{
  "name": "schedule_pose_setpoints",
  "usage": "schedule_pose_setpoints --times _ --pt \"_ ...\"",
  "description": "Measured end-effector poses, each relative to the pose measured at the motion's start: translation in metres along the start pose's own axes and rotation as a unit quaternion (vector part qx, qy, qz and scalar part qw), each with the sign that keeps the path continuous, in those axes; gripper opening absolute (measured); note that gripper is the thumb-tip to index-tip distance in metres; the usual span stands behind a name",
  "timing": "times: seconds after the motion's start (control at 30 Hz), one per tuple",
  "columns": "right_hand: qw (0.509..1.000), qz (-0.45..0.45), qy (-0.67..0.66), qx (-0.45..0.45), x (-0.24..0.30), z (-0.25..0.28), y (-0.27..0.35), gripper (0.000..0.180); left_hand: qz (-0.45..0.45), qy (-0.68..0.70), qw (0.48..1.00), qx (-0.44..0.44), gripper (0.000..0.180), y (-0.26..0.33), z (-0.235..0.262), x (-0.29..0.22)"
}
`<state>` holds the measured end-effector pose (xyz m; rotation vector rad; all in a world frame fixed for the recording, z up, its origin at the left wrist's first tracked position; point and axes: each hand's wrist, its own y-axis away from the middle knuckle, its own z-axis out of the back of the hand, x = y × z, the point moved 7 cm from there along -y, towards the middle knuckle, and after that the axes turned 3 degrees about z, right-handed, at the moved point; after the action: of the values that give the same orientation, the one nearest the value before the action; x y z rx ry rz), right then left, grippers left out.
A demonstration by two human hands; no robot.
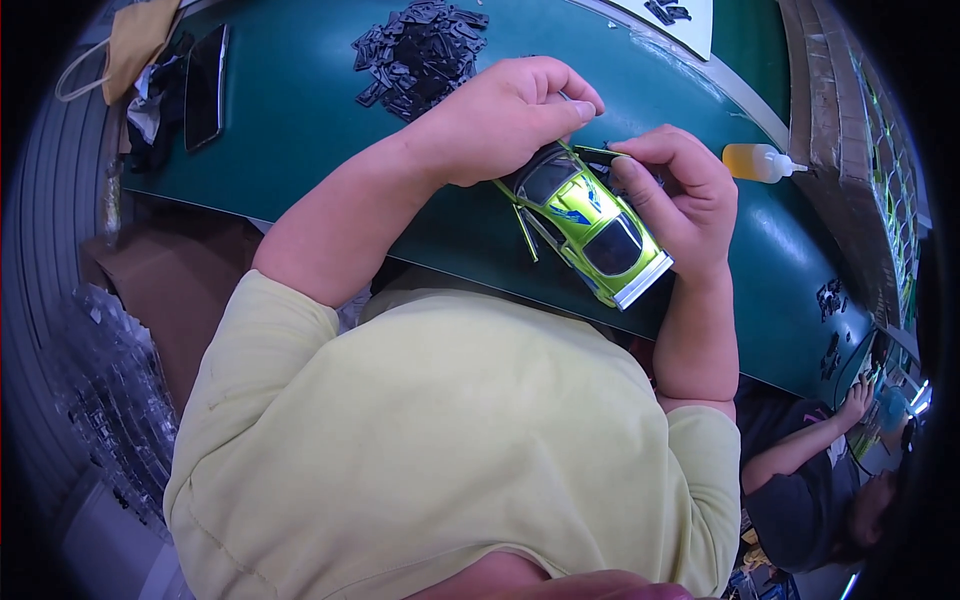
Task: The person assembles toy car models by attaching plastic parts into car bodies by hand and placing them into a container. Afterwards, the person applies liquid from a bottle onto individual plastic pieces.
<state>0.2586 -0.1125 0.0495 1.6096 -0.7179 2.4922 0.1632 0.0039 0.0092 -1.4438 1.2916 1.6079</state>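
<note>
A bright green toy car with blue markings, dark windows and a pale rear spoiler lies tilted across the green table, both side doors swung out. My left hand covers the car's front end, its fingers curled and thumb and fingertips pinched together. Whatever is in that pinch is too small or hidden to make out. My right hand is closed at the car's far side, with thumb and index finger at the opened door. Its other fingers curl behind, partly hidden.
A heap of small black plastic parts lies beyond my left hand. On the left is a phone; on the right, a bottle of orange liquid beside a cardboard box. Another person works at lower right, near scattered black parts.
</note>
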Motion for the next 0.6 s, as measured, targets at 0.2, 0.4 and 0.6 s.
schedule_pose_setpoints --times 0.2,0.4,0.6 --pt "0.993 0.080 0.074 0.053 0.010 -0.012 -0.005 0.010 -0.030 -0.050 0.998 -0.005 0.022 -0.004 -0.003 0.007" --pt "0.998 0.029 0.021 0.049 0.000 -0.010 -0.004 0.010 0.002 -0.009 1.000 -0.012 0.022 -0.002 -0.002 0.004" --pt "0.997 0.073 0.008 -0.002 0.005 -0.004 -0.003 0.011 0.064 0.027 0.997 0.038 0.024 0.002 -0.001 0.008"
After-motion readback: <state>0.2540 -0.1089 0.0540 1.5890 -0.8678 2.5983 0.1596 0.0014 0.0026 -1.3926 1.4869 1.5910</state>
